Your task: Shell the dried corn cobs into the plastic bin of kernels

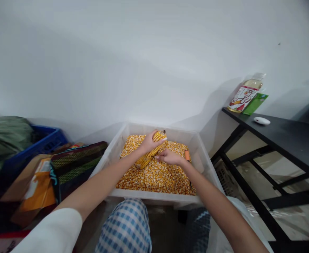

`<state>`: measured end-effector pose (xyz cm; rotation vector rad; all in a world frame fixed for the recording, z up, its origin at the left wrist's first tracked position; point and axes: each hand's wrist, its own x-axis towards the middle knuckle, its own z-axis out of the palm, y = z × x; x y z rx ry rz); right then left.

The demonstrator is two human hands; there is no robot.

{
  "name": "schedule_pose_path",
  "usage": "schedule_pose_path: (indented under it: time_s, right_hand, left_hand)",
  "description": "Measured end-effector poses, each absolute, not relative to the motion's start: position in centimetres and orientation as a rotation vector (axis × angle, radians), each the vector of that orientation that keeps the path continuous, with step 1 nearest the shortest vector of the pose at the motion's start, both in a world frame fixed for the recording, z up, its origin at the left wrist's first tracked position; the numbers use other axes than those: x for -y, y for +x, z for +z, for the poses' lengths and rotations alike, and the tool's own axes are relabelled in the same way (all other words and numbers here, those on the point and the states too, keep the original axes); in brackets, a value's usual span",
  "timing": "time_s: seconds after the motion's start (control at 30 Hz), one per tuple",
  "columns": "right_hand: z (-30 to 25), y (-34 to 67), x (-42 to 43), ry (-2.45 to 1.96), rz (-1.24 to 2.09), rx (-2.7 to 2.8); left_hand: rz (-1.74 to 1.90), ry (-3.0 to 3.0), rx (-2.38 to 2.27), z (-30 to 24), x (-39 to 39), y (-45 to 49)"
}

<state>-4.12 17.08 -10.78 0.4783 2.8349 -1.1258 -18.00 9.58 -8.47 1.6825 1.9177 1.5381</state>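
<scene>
My left hand [149,142] is wrapped round a yellow corn cob [160,135], tilted with its dark end up to the right. More corn ears show below that hand, at the lower left [144,161]; whether this is the same cob or a second one I cannot tell. My right hand [168,156] is closed, its fingertips close against the cob's lower right side. What those fingers grip, if anything, is hidden. Beneath both hands, loose corn kernels [151,179] fill much of a whitish plastic bin [159,195].
An orange-and-black object [187,155] lies at the bin's right side. To the right stands a black table [283,135] with a bottle [245,95], a green box [255,104] and a white object [262,121]. Leftward are a blue crate [47,138], cardboard and bags.
</scene>
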Motion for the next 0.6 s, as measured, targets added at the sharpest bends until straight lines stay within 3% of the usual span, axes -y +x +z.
schedule_pose_path:
  time_s: [0.33,0.6]
  right_hand:
    - [-11.2,-4.6,-16.3,0.465,-0.856,-2.801]
    - [-10.0,-4.4,-17.0,0.490,-1.036,-2.965]
  left_hand:
    - [1.315,1.874,-1.923,-9.2,-9.7,-17.3]
    - [1.831,1.383,-1.990,-9.4,-10.4,-20.2]
